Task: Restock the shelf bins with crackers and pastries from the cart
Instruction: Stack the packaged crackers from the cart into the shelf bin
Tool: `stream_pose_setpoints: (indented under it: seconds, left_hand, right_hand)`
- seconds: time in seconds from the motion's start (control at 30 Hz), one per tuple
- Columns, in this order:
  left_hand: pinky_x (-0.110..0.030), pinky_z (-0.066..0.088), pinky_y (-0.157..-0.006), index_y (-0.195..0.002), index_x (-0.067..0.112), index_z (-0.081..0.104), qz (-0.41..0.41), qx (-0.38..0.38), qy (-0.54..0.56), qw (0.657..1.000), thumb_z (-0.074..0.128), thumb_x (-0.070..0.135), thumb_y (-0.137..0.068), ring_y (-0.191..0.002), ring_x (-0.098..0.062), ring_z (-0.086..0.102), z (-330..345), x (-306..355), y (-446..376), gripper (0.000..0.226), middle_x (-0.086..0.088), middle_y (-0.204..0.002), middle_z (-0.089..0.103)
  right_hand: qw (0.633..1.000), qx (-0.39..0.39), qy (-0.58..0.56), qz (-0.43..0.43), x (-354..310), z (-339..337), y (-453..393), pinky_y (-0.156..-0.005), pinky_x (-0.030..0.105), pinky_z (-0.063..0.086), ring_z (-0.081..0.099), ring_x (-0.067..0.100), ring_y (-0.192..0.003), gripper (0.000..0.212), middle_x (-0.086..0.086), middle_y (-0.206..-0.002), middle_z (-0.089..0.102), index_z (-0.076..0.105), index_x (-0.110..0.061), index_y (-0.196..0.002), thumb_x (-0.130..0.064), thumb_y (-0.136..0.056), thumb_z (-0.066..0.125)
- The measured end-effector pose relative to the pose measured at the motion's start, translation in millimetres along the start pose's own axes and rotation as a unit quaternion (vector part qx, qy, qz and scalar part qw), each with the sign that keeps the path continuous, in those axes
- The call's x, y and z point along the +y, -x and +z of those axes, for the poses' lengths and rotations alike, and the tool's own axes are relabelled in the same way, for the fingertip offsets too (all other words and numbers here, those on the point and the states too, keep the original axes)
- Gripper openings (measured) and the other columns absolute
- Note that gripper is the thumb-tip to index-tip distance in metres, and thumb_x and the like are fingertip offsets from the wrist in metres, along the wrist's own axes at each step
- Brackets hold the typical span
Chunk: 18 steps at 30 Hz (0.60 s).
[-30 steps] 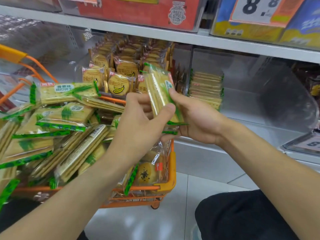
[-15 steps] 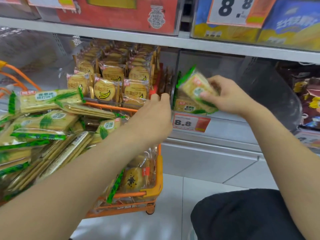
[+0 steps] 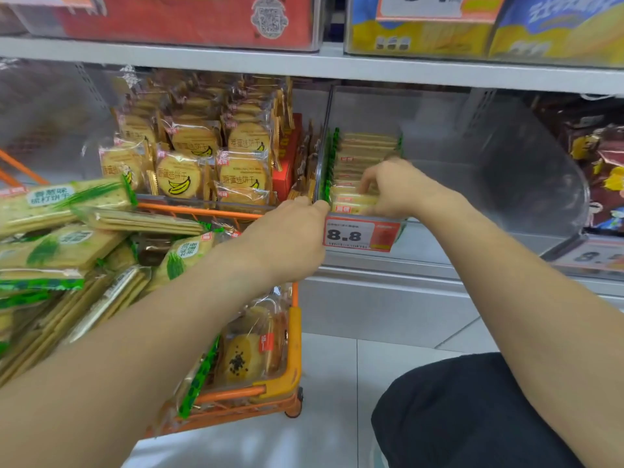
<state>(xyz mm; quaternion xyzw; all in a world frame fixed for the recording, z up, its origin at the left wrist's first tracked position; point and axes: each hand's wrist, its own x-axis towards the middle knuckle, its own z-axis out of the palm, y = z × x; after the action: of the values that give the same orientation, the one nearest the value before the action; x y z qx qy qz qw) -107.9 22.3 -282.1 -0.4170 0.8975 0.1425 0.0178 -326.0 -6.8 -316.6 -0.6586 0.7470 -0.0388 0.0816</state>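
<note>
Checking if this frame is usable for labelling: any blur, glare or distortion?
Head view: the right hand is motion-smeared in the clear bin, whose plastic shows hazy glare; the shelf edge bows from wide-angle distortion; the 8.8 price tag reads sharply.

Bare forearms; black, seemingly soft trousers (image 3: 472, 413) cover the knee.

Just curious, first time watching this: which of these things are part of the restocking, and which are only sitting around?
Job:
cart
green cracker packs
pastry
cracker bin
right hand
left hand

Around:
banana biscuits
price tag
red box
dark snack bags
</note>
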Motion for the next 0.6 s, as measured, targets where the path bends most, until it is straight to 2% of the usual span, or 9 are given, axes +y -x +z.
stream_pose_setpoints:
  seconds: [0.1,0.23,0.33,0.4,0.5,0.6]
  left_hand:
    - [-0.044,0.044,-0.103,-0.140,0.012,0.043,-0.001,0.000,0.002,1.000,0.044,0.009,-0.094,-0.123,-0.028,0.048,-1.4,0.2,0.6,0.046,-0.011,-0.133,0.049]
    - [-0.040,0.043,-0.102,-0.142,0.012,0.042,0.009,-0.001,0.002,1.000,0.043,0.008,-0.095,-0.122,-0.026,0.048,-0.4,-1.6,2.8,0.048,-0.011,-0.133,0.049]
    - [-0.040,0.044,-0.101,-0.144,0.013,0.042,0.026,0.003,-0.012,1.000,0.041,0.006,-0.096,-0.120,-0.026,0.049,-2.3,-3.7,7.3,0.049,-0.010,-0.132,0.052]
    - [-0.042,0.046,-0.099,-0.139,0.013,0.049,0.039,0.019,-0.015,0.999,0.042,0.006,-0.095,-0.117,-0.026,0.052,-6.7,-5.7,14.3,0.046,-0.009,-0.128,0.056]
    - [-0.046,0.051,-0.092,-0.126,0.015,0.059,0.040,0.099,-0.003,0.994,0.045,0.009,-0.094,-0.112,-0.028,0.058,-17.9,-13.6,32.7,0.036,-0.007,-0.122,0.062]
    - [-0.044,0.054,-0.081,-0.112,0.023,0.066,0.027,0.188,0.026,0.982,0.046,0.020,-0.096,-0.094,-0.024,0.063,-32.5,-26.5,58.7,0.026,0.000,-0.101,0.068]
  right_hand:
    - [0.998,0.024,0.000,0.055,1.8,-0.1,0.3,-0.102,0.049,0.046,0.047,0.035,-0.115,0.060,0.013,-0.122,0.048,0.059,-0.019,-0.115,-0.046,-0.070,0.087]
    - [0.998,0.006,-0.015,0.053,4.8,2.1,-0.9,-0.097,0.049,0.049,0.052,0.030,-0.105,0.051,0.006,-0.111,0.061,0.056,-0.025,-0.091,-0.055,-0.064,0.087]
    - [0.998,0.025,-0.029,0.046,2.3,-3.4,6.4,-0.096,0.050,0.050,0.052,0.023,-0.098,0.045,-0.003,-0.100,0.061,0.060,-0.025,-0.089,-0.051,-0.066,0.089]
    - [0.995,0.070,-0.055,0.051,-2.6,-13.4,14.5,-0.089,0.044,0.052,0.053,0.019,-0.093,0.042,-0.008,-0.086,0.059,0.064,-0.022,-0.085,-0.050,-0.065,0.089]
    - [0.979,0.158,-0.126,0.023,-28.5,-27.9,24.7,-0.076,0.036,0.055,0.060,0.013,-0.076,0.029,-0.010,-0.070,0.060,0.065,-0.021,-0.073,-0.044,-0.077,0.083]
    - [0.926,0.269,-0.263,-0.041,-83.9,-25.2,43.0,-0.059,0.021,0.048,0.052,0.002,-0.056,0.027,-0.011,-0.061,0.059,0.059,-0.023,-0.066,-0.035,-0.085,0.075]
